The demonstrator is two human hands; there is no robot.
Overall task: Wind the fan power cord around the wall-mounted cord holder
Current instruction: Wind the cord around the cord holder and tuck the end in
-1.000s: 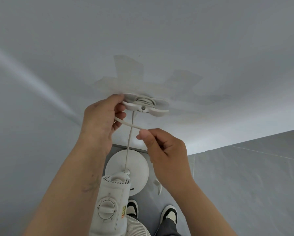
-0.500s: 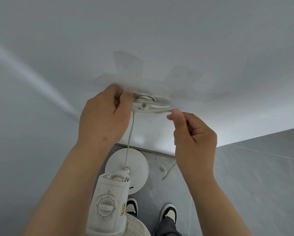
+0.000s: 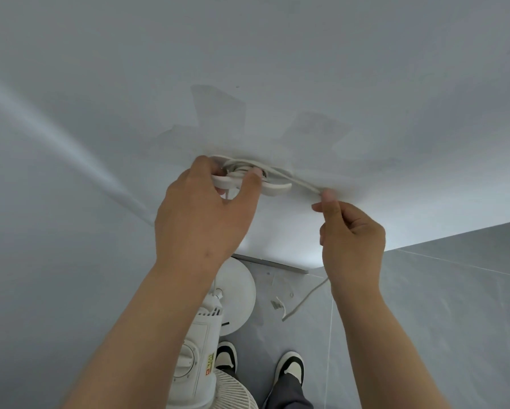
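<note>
Wall (image 3: 365,69): right hand (image 3: 351,231) now drawing cord (image 3: 304,184) rightward off holder (image 3: 273,188)

White cord (image 3: 295,179), white holder (image 3: 277,188), white fan (image 3: 200,349), grey floor (image 3: 425,320).

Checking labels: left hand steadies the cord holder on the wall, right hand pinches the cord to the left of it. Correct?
One thing is off: the right hand pinches the cord to the right of the cord holder, not the left. The head view shows it. The left hand does steady the holder on the wall.
</note>
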